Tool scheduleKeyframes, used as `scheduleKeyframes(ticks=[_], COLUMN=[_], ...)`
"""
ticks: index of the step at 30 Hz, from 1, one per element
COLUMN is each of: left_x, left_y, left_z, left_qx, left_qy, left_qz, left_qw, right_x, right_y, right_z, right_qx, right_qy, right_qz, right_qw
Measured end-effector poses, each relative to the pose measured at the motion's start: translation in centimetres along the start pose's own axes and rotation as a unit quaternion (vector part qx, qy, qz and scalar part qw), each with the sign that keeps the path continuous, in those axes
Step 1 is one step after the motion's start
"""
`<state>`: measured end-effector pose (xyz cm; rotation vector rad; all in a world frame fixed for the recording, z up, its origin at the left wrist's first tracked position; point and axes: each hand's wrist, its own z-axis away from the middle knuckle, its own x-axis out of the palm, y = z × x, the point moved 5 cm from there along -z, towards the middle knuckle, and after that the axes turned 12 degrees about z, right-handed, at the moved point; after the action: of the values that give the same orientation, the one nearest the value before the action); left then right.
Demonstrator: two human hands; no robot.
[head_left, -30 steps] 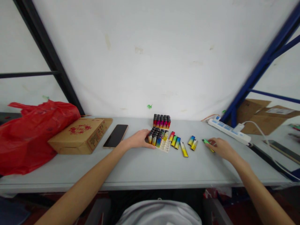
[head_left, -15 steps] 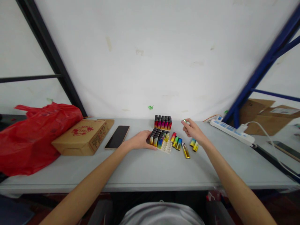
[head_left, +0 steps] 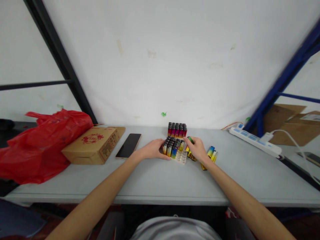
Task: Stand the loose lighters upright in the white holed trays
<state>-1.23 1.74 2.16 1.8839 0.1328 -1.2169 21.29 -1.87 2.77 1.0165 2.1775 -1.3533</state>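
Observation:
My left hand (head_left: 155, 149) curves round the left side of a pale tray (head_left: 182, 157), its thumb and fingers gripping the edge. Several colourful lighters (head_left: 171, 147) with black tops stand upright in the tray's left and back holes; bare holes show at its front right. Between the closed fingers of my right hand (head_left: 197, 147) is a green lighter (head_left: 191, 140), held over the tray's right edge. Loose lighters (head_left: 212, 153) lie on the table, partly covered by that hand and wrist. Behind the tray stands a tight block of pink and red lighters (head_left: 177, 130).
Left of the tray lie a dark phone (head_left: 128, 145), a cardboard box (head_left: 91, 145) and a red plastic bag (head_left: 50, 143). A white power strip (head_left: 255, 141) with a plugged-in charger runs along the right side. The white wall rises behind the grey table (head_left: 150, 183).
My right hand has come left and down with the lighter, from above the table's right part to the tray's edge. My left hand stays at the tray. The view has shifted slightly.

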Motion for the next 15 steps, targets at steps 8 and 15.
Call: scheduleKeyframes(ticks=[8,15], left_x=[-0.1,-0.1], left_y=[0.4,0.4], left_z=[0.1,0.1], left_qx=[-0.001,-0.007], left_qy=[-0.002,0.003], left_qz=[0.022,0.02], left_qw=[1.0,1.0], right_x=[-0.2,-1.4], right_y=[0.6,-1.1], right_z=[-0.1,0.3], right_qx=[0.001,-0.057], right_qy=[0.034,-0.015], right_qz=[0.021,0.025], right_qw=[0.999,0.998])
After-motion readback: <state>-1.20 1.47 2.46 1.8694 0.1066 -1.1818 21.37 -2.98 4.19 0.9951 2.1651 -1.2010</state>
